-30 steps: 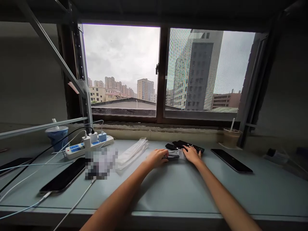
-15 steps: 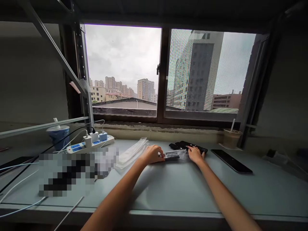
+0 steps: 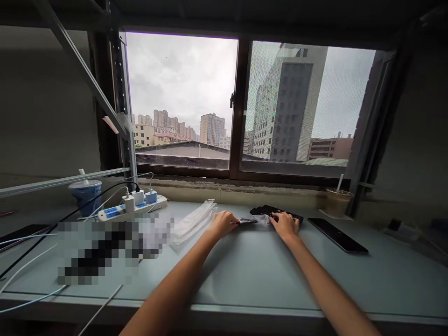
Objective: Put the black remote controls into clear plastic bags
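My left hand [image 3: 224, 224] is closed, its thumb and fingers pinching the near-left end of a clear plastic bag [image 3: 262, 220]. Inside the bag lies a slim dark thing [image 3: 248, 221], which looks like a remote control. At the bag's right end, my right hand [image 3: 286, 226] has its fingertips closed on the film. Just behind that hand lie several black remote controls [image 3: 263, 210], partly hidden by it. To the left of my left hand rests a stack of clear plastic bags [image 3: 194, 223].
A black tablet-like slab [image 3: 338, 234] lies right of my right hand. Drink cups stand at back right [image 3: 338, 203] and back left [image 3: 86, 196]. A power strip [image 3: 159, 202] with plugged chargers and loose cables occupies the left, behind a blurred-out patch.
My right hand has shifted slightly left, from touching the remote controls to gripping the bag's right end. The bagged dark thing is now tilted and shows less of its face.
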Action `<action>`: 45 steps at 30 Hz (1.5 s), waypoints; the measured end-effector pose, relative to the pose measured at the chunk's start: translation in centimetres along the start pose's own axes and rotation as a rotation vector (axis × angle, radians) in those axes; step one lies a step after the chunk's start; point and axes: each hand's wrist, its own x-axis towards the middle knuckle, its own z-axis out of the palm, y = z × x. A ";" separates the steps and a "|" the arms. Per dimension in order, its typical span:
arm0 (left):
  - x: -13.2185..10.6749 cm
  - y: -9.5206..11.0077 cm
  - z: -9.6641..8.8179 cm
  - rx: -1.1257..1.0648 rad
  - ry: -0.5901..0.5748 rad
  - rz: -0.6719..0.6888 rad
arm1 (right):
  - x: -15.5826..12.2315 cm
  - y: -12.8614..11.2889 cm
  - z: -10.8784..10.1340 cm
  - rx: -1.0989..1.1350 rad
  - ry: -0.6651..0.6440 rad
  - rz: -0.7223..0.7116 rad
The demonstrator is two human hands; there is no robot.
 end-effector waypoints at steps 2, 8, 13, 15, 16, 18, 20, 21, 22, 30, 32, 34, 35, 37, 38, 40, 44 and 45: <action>0.1 -0.5 -0.1 0.000 0.005 -0.068 | -0.1 -0.1 -0.4 -0.019 -0.008 0.007; 0.3 -2.1 0.5 0.008 0.028 -0.149 | -0.4 -0.5 -1.1 -0.051 -0.022 -0.011; 0.2 -2.7 1.2 0.000 0.053 -0.169 | -0.6 -0.7 -1.4 -0.055 -0.044 0.031; 0.1 -3.0 1.0 0.002 0.058 -0.172 | -0.7 -0.7 -1.6 -0.027 -0.068 0.047; 0.0 -3.2 0.8 0.009 0.069 -0.186 | -0.7 -0.7 -1.7 -0.010 -0.080 0.052; 0.0 -3.8 0.3 0.040 0.112 -0.252 | -0.8 -0.6 -1.9 0.019 -0.098 0.052; -0.2 -4.7 -0.2 0.084 0.166 -0.361 | -0.9 -0.5 -2.0 0.034 -0.101 0.046; -0.3 -5.2 -0.3 0.106 0.183 -0.422 | -0.9 -0.5 -2.0 0.036 -0.096 0.041; -0.5 -5.6 -0.4 0.125 0.190 -0.481 | -0.9 -0.5 -2.0 0.035 -0.089 0.034; -1.2 -7.5 -0.3 0.146 0.152 -0.711 | -1.1 -0.9 -2.6 0.079 0.012 0.013; -1.1 -7.5 -0.5 0.136 0.165 -0.722 | -1.2 -1.1 -3.0 0.139 0.078 0.034; -1.1 -7.5 -0.7 0.123 0.175 -0.731 | -1.3 -1.4 -3.3 0.220 0.135 0.054; -1.1 -7.5 -0.8 0.117 0.179 -0.734 | -1.4 -1.6 -3.4 0.264 0.150 0.059; -1.1 -7.4 -0.8 0.109 0.196 -0.743 | -1.4 -1.9 -3.6 0.339 0.161 0.066; -1.1 -7.4 -0.8 0.110 0.209 -0.750 | -1.4 -2.0 -3.7 0.368 0.160 0.069; -1.1 -7.5 -0.6 0.121 0.234 -0.767 | -1.4 -2.2 -3.8 0.420 0.145 0.081; -1.2 -7.8 -0.1 0.127 0.209 -0.776 | -1.4 -2.4 -3.8 0.590 0.038 0.129; -1.2 -7.9 -0.1 0.122 0.198 -0.768 | -1.3 -2.4 -3.7 0.660 0.007 0.142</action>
